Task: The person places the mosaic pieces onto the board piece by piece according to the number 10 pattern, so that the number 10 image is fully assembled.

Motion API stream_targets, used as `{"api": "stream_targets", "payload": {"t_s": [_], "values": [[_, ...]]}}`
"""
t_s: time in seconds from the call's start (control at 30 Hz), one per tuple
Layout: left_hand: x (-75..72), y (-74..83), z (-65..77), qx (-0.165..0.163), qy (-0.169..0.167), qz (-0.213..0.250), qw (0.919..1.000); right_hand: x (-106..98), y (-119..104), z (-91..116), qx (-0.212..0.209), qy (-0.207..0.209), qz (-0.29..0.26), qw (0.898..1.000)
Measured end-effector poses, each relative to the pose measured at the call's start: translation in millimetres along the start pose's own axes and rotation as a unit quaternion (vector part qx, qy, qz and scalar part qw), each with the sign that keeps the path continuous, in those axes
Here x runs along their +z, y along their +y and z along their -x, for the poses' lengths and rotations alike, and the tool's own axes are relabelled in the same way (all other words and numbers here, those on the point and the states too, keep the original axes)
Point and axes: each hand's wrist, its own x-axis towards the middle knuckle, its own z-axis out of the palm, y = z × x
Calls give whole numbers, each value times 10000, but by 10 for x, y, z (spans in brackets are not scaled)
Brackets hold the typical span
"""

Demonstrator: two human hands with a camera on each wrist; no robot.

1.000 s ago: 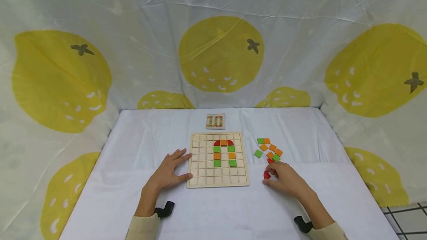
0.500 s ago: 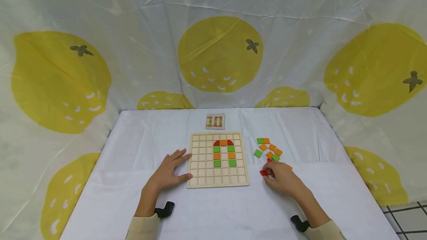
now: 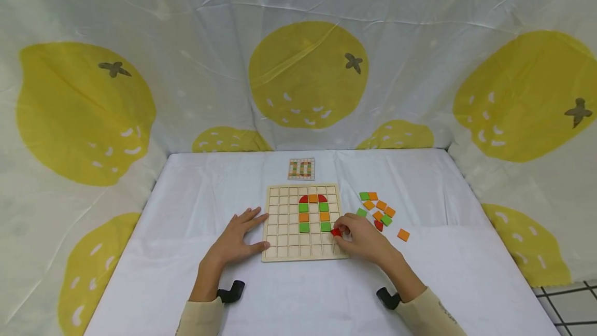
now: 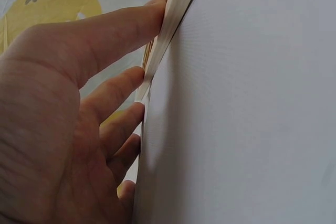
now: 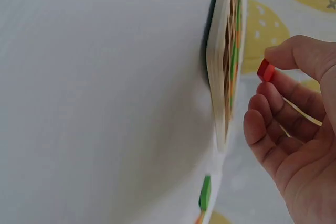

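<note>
From my end, I take 12 o'clock as pointing away from the person, with the board as the dial. The right hand [image 3: 366,237] pinches a red piece [image 3: 336,232] between its thumb and index finger, the other fingers loosely curled. I see that piece held just above the board [image 3: 284,229], between 3 and 4 o'clock, near the edge. At about 9 o'clock, the left hand [image 3: 235,237] lies with its fingers spread and extended, the tips of its thumb and index finger touching the board's edge.

On the grid, slightly right of centre, I make out an arch: an orange tile [image 3: 313,198] at the top between two red corner pieces [image 3: 303,199], with legs of green, orange and green tiles below.

Off the board, between 2 and 3 o'clock, I see loose green and orange tiles [image 3: 381,205]. A second red piece [image 3: 379,225] lies next to them at 3 o'clock, and a lone orange tile [image 3: 403,235] sits farther out. At 12 o'clock, just beyond the board, is a small patterned card [image 3: 301,169]. White cloth covers the bench [image 3: 224,185], and a lemon-printed curtain [image 3: 196,92] rises behind it.
</note>
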Motion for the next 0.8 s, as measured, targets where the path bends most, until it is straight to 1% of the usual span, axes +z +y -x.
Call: {"api": "stream_targets", "payload": {"t_s": [0.17, 0.27, 0.37, 0.57, 0.8], "values": [[5, -6, -4, -17, -10, 15, 10000, 189, -158, -186, -301, -292, -48, 9991], [9, -13, -6, -12, 6, 19, 10000, 276, -268, -273, -494, -367, -130, 9980], [10, -20, -7, -9, 22, 8, 10000, 340, -361, -339, -572, -395, -140, 9975], [14, -28, -8, -23, -4, -55, 10000, 421, -441, -411, -408, -466, -70, 9981], [17, -15, -7, -64, 11, -72, 10000, 461, -461, -418, -242, -605, -134, 9978]]}}
